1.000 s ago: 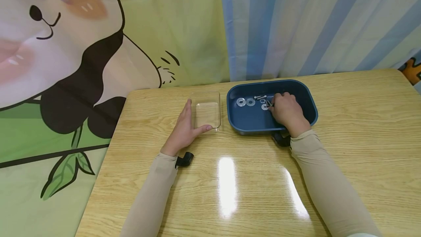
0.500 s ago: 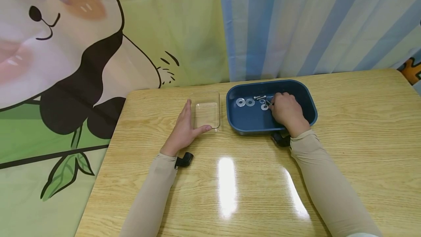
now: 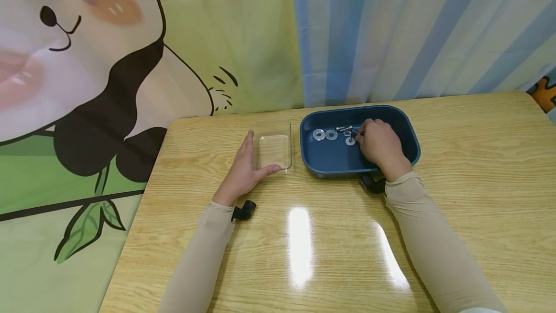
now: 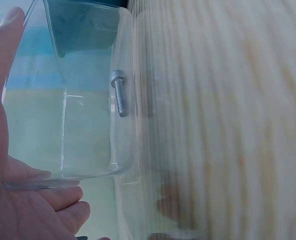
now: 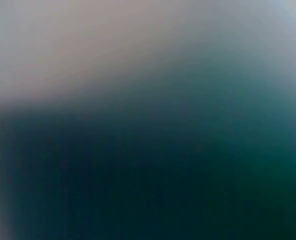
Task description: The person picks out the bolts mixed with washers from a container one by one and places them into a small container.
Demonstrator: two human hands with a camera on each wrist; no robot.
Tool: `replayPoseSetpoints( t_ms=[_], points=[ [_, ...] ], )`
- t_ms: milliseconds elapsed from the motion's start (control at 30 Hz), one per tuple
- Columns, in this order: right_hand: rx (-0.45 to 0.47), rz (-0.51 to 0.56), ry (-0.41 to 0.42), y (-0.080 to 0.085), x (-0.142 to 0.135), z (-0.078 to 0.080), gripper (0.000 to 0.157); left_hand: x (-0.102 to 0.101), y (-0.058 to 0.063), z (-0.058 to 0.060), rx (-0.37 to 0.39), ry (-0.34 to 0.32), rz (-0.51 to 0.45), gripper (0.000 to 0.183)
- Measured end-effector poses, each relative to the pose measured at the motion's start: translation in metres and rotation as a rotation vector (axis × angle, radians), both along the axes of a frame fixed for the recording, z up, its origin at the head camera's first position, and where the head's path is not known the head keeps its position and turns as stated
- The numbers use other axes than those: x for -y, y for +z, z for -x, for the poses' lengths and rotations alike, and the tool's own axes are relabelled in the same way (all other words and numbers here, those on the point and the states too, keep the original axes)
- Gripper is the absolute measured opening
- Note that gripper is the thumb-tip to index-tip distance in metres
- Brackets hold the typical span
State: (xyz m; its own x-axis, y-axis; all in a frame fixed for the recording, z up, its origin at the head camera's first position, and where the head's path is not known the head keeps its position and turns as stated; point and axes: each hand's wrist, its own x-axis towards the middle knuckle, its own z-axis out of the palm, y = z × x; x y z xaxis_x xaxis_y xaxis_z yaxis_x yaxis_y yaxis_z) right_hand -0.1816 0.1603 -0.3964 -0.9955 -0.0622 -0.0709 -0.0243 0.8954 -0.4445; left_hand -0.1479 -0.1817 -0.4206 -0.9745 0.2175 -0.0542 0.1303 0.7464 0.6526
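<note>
Near the far tabletop (image 3: 339,255) edge, I couldn't tell my right grip (image 3: 382,146)'s hold; crowded washers (image 3: 350,143) could snag bolts (image 3: 344,129); left grip (image 3: 240,174) released.

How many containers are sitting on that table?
2: the clear box beside the left hand, and the blue tray to the box's right, with the right hand inside. Neither is fully hidden.

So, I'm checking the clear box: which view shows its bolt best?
Left wrist: the bolt shows close up, cap and thread distinct. I can't find it in the head view; right wrist is blur.
</note>
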Motion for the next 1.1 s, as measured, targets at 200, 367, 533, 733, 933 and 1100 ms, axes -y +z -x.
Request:
replayPoseSetpoints(
  t_ms=[200,367,533,733,933,1100],
  points=[
    [-0.018,0.012,-0.012,0.004,0.000,0.000,0.021,-0.001,0.001,0.001,0.002,-0.006,0.000,0.124],
    [-0.042,0.032,-0.021,0.006,0.001,-0.001,0.020,-0.002,0.001,0.001,0.000,-0.006,-0.002,0.124],
    [-0.063,0.046,-0.023,0.009,0.002,-0.002,0.020,-0.002,0.002,0.001,0.003,-0.002,-0.002,0.124],
    [-0.086,0.054,-0.014,0.011,0.003,-0.004,0.020,-0.001,0.001,0.000,-0.005,-0.004,0.000,0.125],
    [-0.088,0.059,-0.010,0.014,0.006,-0.005,0.020,0.000,0.000,0.000,-0.008,-0.003,0.002,0.125],
    [-0.110,0.068,-0.001,0.017,0.007,-0.007,0.020,0.000,-0.001,0.000,-0.012,-0.001,0.008,0.126]
  ],
)
